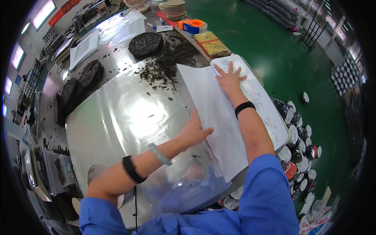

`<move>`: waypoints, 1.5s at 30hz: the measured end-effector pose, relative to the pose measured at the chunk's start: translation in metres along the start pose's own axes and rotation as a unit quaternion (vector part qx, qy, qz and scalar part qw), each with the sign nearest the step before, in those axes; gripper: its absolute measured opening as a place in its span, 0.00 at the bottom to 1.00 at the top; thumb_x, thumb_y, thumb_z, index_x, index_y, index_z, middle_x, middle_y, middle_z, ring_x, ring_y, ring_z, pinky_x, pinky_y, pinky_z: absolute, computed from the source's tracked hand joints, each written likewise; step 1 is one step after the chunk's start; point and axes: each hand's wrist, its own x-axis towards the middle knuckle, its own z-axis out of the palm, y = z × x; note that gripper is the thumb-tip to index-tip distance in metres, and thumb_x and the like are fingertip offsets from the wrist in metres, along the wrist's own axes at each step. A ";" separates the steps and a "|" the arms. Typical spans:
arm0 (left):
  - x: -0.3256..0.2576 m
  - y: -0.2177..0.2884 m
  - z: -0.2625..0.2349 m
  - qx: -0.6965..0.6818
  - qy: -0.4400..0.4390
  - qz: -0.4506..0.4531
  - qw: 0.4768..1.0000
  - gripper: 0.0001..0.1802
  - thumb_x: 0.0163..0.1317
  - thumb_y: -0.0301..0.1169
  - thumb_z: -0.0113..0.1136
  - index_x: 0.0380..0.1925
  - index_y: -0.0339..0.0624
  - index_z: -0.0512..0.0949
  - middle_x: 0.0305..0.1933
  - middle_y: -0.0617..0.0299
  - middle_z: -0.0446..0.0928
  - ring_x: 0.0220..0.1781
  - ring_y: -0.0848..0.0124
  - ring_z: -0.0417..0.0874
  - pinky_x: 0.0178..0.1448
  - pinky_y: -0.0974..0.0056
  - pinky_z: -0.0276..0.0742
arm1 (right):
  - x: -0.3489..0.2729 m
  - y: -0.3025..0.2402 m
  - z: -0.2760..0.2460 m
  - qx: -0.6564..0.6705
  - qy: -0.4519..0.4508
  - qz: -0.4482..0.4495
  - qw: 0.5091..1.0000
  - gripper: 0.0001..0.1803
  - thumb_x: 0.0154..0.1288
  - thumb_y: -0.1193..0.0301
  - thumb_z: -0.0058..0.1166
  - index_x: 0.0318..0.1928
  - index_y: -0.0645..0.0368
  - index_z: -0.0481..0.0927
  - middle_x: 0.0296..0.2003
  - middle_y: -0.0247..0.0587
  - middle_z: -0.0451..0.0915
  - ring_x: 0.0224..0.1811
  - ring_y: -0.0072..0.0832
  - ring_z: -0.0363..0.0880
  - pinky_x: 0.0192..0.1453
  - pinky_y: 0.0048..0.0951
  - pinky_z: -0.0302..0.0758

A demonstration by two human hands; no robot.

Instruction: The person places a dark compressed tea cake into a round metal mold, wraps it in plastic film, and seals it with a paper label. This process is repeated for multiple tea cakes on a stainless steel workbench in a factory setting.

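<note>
My left hand (pixel 197 131) is at the left edge of a large white paper sheet (pixel 221 125), thumb over the top and the edge pinched in its grip. That edge curves up slightly from the table. Farther forward, my right hand (pixel 231 80) lies with fingers spread on a white sheet or pad with faint coloured marks (pixel 270 117), beside the paper's far right edge. A shiny, clear-looking sheet (pixel 98 121) covers much of the table to the left of my left hand. Crumpled bluish clear film (pixel 188 192) lies near my body.
Dark round cakes (pixel 145 44) and loose dark crumbs (pixel 156 74) lie on the far table. A tape dispenser (pixel 190 26) and a yellow pack (pixel 211 44) stand by the far right edge. Many wrapped bundles (pixel 299 152) sit on the green floor at right.
</note>
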 end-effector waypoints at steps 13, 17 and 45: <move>-0.372 0.035 -0.172 0.174 0.363 0.166 0.901 0.37 0.65 0.33 0.66 0.72 0.42 0.64 0.74 0.56 0.66 0.78 0.62 0.61 0.79 0.49 0.53 | 0.050 0.083 0.076 -0.047 0.004 0.041 0.998 0.55 0.60 0.36 0.57 0.80 0.26 0.39 0.81 0.48 0.38 0.80 0.66 0.35 0.65 0.90 0.41; -0.468 -0.032 -0.173 0.207 0.463 0.102 0.856 0.25 0.65 0.25 0.63 0.63 0.39 0.75 0.58 0.58 0.78 0.62 0.68 0.79 0.68 0.61 0.71 | 0.032 0.094 0.079 -0.062 -0.011 0.072 0.995 0.58 0.59 0.32 0.55 0.80 0.27 0.36 0.80 0.53 0.39 0.80 0.66 0.38 0.63 0.91 0.45; -0.491 -0.307 -0.131 0.297 0.135 0.053 0.944 0.17 0.28 0.41 0.82 0.16 0.58 0.79 0.30 0.67 0.61 0.38 0.64 0.66 0.42 0.60 0.61 | -0.278 -0.146 0.008 0.029 -0.107 -0.626 0.772 0.41 0.71 0.36 0.42 0.78 0.37 0.57 0.80 0.41 0.49 0.82 0.42 0.44 0.83 0.51 0.40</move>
